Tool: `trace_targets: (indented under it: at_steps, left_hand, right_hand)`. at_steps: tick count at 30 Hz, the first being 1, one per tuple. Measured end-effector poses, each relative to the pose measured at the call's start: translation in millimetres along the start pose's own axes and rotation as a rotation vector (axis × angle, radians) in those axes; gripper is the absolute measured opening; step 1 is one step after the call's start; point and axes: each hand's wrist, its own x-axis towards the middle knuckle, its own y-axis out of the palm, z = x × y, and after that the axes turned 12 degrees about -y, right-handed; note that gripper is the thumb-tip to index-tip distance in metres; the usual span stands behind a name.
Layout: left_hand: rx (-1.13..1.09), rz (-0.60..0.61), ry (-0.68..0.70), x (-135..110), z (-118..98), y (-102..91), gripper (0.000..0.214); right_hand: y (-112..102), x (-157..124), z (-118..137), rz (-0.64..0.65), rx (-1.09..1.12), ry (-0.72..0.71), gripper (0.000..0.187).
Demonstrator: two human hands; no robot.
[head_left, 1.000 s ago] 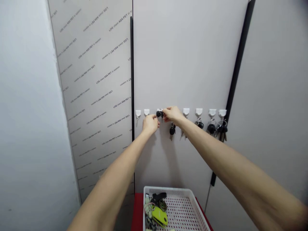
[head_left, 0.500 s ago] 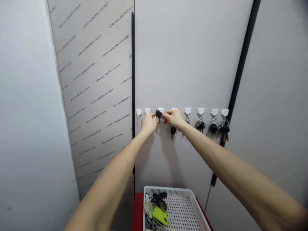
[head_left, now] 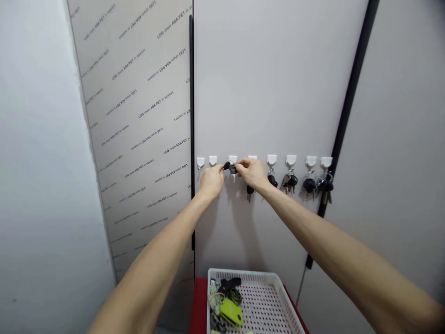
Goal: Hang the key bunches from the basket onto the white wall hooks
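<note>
A bunch of black-headed keys [head_left: 233,170] on a ring is at the third white hook [head_left: 232,158] from the left; whether the ring sits on the hook I cannot tell. My left hand [head_left: 212,180] pinches one key of this bunch from the left. From the right, my right hand [head_left: 254,172] pinches another part of the same bunch, its fingertips closed. Just below my right hand, another black-headed key [head_left: 249,190] hangs, partly covered by the hand.
More key bunches [head_left: 289,180] hang from white hooks to the right. A small key [head_left: 199,168] hangs at the far left hook. Below, a white plastic basket [head_left: 274,278] on a red surface [head_left: 199,301] holds a lime-green key case [head_left: 231,312] and other small items. Black handles [head_left: 192,134] run along the door edges.
The keys at the third hook have been spread apart between my two hands. My left hand has moved slightly left and down, and the ring now shows.
</note>
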Motion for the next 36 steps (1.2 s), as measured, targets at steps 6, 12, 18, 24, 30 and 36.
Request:
trace_targets:
  at_steps: [6,12,18,24,30,36]
  left_hand:
    - [0.063,-0.019,0.028,1,-3,-1.6,0.028]
    - [0.082,-0.039,0.089,4,-10,-2.1,0.028]
    - [0.196,-0.028,0.097,3,-2,-6.0,0.029]
    - [0.263,-0.01,0.097,10,5,-5.2,0.028]
    - [0.254,0.097,0.009,9,4,8.9,0.026]
    - [0.144,0.208,-0.069,-30,34,32.1,0.031]
  right_hand:
    - [1,3,-3,0.006,0.154,0.068,0.022]
    - [5,2,-4,-0.009,0.174,0.076,0.025]
    - [9,0,-10,0.063,0.219,0.094,0.028]
    - [6,2,0,0.176,0.329,0.343,0.021]
    - [14,-3,-1,0.197,0.375,0.46,0.019]
    - [25,-50,-15,0.238,0.384,0.466,0.014]
